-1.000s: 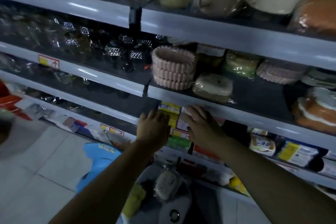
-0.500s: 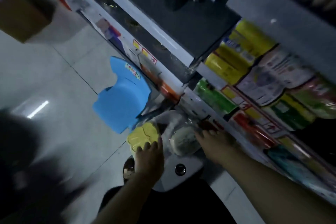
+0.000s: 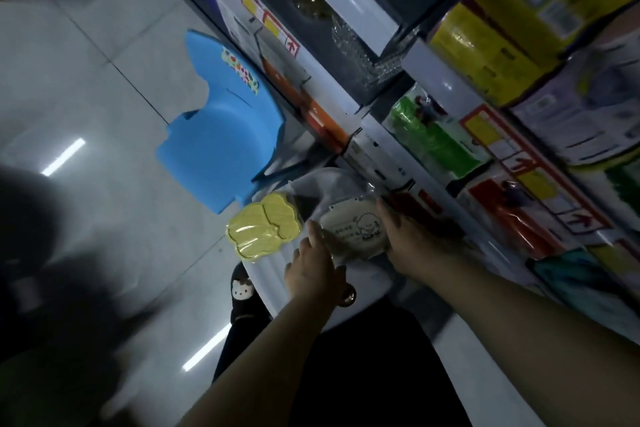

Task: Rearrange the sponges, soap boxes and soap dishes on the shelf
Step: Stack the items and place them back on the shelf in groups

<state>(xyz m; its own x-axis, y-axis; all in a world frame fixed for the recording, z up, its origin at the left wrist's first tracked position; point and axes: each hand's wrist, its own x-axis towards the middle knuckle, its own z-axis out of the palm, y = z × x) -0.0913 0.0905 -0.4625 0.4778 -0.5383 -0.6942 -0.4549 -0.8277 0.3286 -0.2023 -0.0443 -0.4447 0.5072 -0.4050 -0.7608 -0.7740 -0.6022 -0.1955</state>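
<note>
A cream oval soap dish (image 3: 353,230) with a small cartoon drawing, wrapped in clear film, sits low in front of the shelf. My left hand (image 3: 313,269) presses its left edge and my right hand (image 3: 410,236) clasps its right edge, so both hold it between them. Just left of it lies a yellow paw-shaped soap dish (image 3: 264,225) in film, untouched. On the shelf (image 3: 415,62) above stand yellow soap boxes (image 3: 481,52), a green pack (image 3: 433,135) and red packs (image 3: 512,215).
A white rounded container (image 3: 277,274) holds the two dishes on the tiled floor. A blue plastic stool (image 3: 221,128) stands left of it against the shelf base. My slipper (image 3: 240,291) shows below. Price tags line the shelf edges.
My view dropped from the upper shelves to the floor. Both hands left the shelf boxes, went down to the container, and closed around the cream soap dish.
</note>
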